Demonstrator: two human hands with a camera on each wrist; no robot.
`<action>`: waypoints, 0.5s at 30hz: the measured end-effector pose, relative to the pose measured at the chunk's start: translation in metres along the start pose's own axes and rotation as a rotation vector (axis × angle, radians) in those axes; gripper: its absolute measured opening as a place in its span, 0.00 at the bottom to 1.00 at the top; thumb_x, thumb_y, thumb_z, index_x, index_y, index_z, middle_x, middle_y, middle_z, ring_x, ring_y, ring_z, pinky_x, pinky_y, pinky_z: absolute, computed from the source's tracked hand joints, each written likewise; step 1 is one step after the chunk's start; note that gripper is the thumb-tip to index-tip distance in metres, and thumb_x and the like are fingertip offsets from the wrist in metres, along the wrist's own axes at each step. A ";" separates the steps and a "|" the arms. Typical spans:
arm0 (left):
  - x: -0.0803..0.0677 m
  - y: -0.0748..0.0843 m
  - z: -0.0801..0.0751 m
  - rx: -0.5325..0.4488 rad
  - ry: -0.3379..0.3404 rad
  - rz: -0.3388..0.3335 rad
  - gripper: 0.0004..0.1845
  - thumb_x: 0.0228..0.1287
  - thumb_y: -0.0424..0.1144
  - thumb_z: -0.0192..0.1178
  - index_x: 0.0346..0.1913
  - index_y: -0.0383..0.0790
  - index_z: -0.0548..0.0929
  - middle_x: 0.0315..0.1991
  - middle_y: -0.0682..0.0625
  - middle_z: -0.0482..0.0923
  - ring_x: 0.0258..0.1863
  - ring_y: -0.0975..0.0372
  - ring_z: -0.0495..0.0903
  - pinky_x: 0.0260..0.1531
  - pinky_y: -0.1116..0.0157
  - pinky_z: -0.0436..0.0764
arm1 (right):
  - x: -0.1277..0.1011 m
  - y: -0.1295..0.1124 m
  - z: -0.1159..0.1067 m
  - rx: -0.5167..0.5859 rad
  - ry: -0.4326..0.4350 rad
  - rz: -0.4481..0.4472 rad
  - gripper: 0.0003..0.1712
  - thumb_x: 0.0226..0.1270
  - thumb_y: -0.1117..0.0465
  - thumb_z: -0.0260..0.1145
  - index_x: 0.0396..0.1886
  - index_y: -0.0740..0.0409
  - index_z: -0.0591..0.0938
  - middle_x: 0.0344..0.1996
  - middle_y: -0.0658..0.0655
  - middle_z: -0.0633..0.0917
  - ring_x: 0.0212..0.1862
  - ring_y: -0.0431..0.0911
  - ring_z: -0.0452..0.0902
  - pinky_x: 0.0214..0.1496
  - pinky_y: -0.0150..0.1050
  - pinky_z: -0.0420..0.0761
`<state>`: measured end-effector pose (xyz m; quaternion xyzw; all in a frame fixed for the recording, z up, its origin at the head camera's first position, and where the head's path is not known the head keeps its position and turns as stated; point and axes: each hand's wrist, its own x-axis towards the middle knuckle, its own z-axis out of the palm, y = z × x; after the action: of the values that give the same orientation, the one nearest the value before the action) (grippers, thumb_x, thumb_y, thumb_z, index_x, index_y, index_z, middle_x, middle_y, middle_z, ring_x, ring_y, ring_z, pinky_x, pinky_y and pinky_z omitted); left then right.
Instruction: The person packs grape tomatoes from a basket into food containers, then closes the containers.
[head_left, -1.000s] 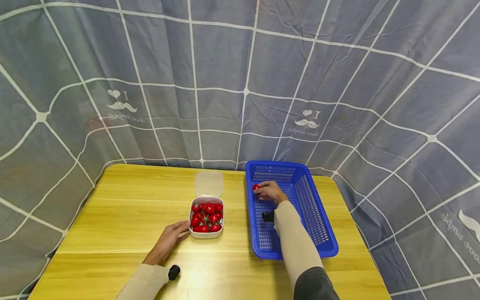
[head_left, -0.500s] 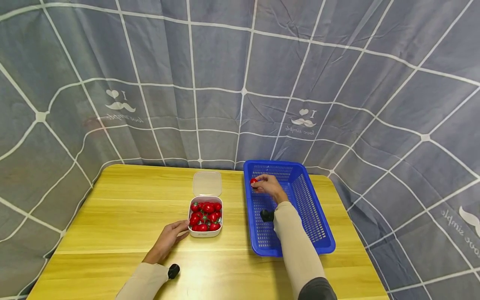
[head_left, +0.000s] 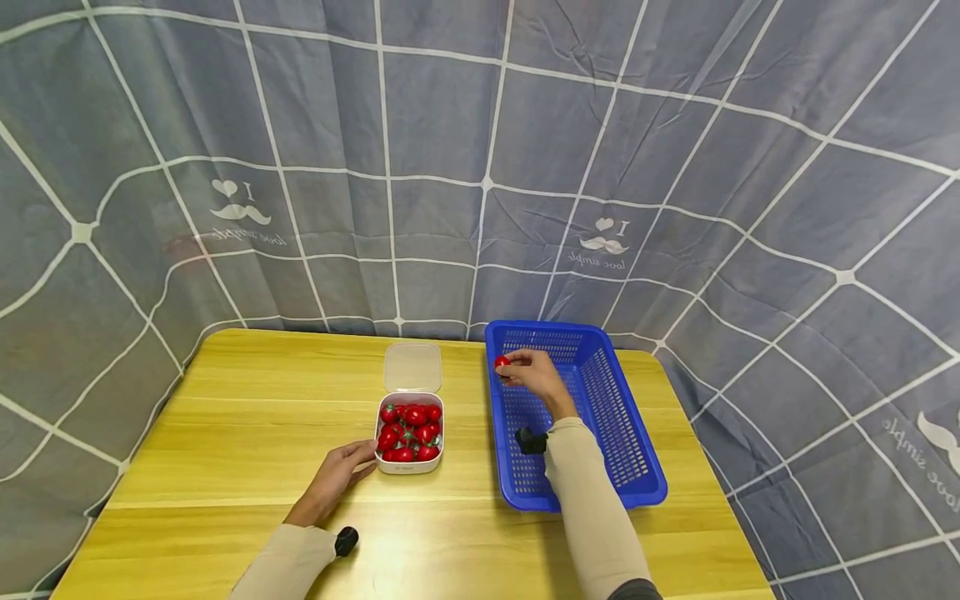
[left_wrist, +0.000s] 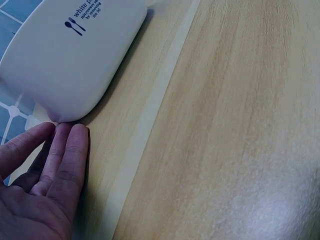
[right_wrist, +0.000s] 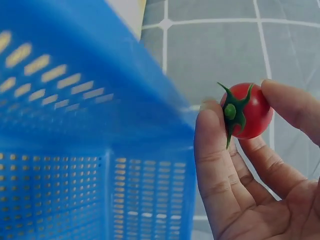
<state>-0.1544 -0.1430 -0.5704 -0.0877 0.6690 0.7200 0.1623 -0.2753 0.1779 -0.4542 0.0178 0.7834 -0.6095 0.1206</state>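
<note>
In the head view my right hand pinches a cherry tomato over the far left part of the blue plastic basket. Close up in the right wrist view, the tomato is round and red with a green star-shaped calyx, held between thumb and fingertips beside the basket's rim. Left of the basket stands a small white box full of red cherry tomatoes. My left hand touches that box's left side. Its fingers are extended, fingertips right at the box's lower corner in the left wrist view.
A pale translucent lid lies folded back behind the box. Everything stands on a yellow wood-grain table. A grey curtain with white lines hangs close behind the table and along its sides.
My right hand has lifted slightly and shifted toward the basket's far left rim, with the tomato still pinched. My left hand stays at the box. The head view has shifted a little.
</note>
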 end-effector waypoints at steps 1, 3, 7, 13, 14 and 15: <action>0.000 0.000 0.000 0.004 -0.003 -0.002 0.31 0.74 0.45 0.51 0.65 0.19 0.64 0.66 0.29 0.62 0.65 0.43 0.65 0.61 0.61 0.75 | -0.002 -0.001 0.002 -0.006 -0.005 -0.007 0.19 0.60 0.72 0.68 0.49 0.77 0.77 0.40 0.69 0.83 0.38 0.57 0.84 0.49 0.53 0.84; 0.000 0.000 0.000 0.009 -0.008 -0.005 0.31 0.74 0.45 0.51 0.65 0.19 0.64 0.66 0.28 0.61 0.65 0.43 0.65 0.61 0.61 0.75 | -0.005 -0.002 0.006 -0.010 -0.013 -0.021 0.18 0.59 0.72 0.68 0.48 0.77 0.77 0.38 0.68 0.83 0.36 0.56 0.84 0.48 0.53 0.84; 0.001 0.000 0.001 0.007 0.007 -0.010 0.31 0.74 0.45 0.52 0.64 0.19 0.65 0.66 0.28 0.62 0.65 0.44 0.66 0.60 0.62 0.76 | -0.011 -0.007 0.016 -0.033 -0.029 -0.048 0.17 0.59 0.73 0.69 0.46 0.77 0.79 0.34 0.65 0.82 0.33 0.56 0.84 0.47 0.55 0.85; 0.003 0.000 0.001 0.012 0.012 -0.004 0.31 0.73 0.45 0.52 0.64 0.18 0.64 0.65 0.28 0.63 0.64 0.44 0.67 0.59 0.63 0.77 | -0.019 -0.017 0.032 -0.059 -0.080 -0.060 0.16 0.59 0.71 0.69 0.46 0.74 0.79 0.36 0.63 0.81 0.31 0.51 0.84 0.44 0.49 0.87; 0.003 0.000 0.001 0.013 0.008 -0.003 0.31 0.74 0.45 0.52 0.64 0.18 0.64 0.66 0.27 0.62 0.64 0.44 0.67 0.59 0.62 0.77 | -0.020 -0.017 0.035 -0.066 -0.094 -0.065 0.16 0.59 0.71 0.69 0.46 0.74 0.79 0.36 0.63 0.81 0.31 0.49 0.84 0.44 0.49 0.87; 0.003 0.000 0.001 0.005 0.011 -0.007 0.31 0.73 0.45 0.52 0.64 0.19 0.65 0.66 0.28 0.63 0.64 0.44 0.67 0.59 0.63 0.77 | -0.021 -0.018 0.037 -0.069 -0.107 -0.068 0.16 0.58 0.71 0.69 0.46 0.74 0.79 0.36 0.63 0.81 0.31 0.49 0.83 0.44 0.50 0.86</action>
<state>-0.1569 -0.1413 -0.5715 -0.0937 0.6714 0.7172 0.1615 -0.2515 0.1399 -0.4412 -0.0458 0.7964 -0.5860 0.1422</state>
